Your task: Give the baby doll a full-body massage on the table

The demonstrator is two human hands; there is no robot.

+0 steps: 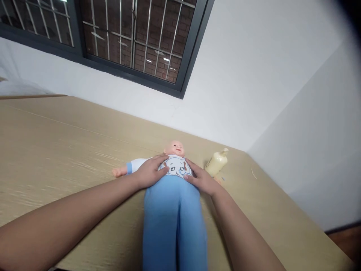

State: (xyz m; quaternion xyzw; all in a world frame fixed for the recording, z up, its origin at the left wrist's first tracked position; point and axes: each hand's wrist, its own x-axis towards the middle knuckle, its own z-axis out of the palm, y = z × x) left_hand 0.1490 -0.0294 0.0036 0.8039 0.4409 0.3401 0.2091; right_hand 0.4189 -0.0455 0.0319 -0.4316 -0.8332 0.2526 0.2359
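Observation:
A baby doll [177, 147] lies on its back on the wooden table, head toward the wall. It wears a white top [175, 165] with an elephant face printed on the chest and long blue trousers [172, 214]. My left hand [152, 170] rests with fingers stretched along one side of the doll's chest. On the opposite side, my right hand [200, 177] lies against the top in the same way, thumb on the print. One doll arm sticks out to the left past my left hand; the other is mostly hidden by my right hand.
A pale yellow pump bottle [216, 162] is just beyond my right hand. The wooden table [84, 139] reaches to a white wall [239, 67] behind and at the right. Above it is a dark-framed window [180, 88] with metal bars.

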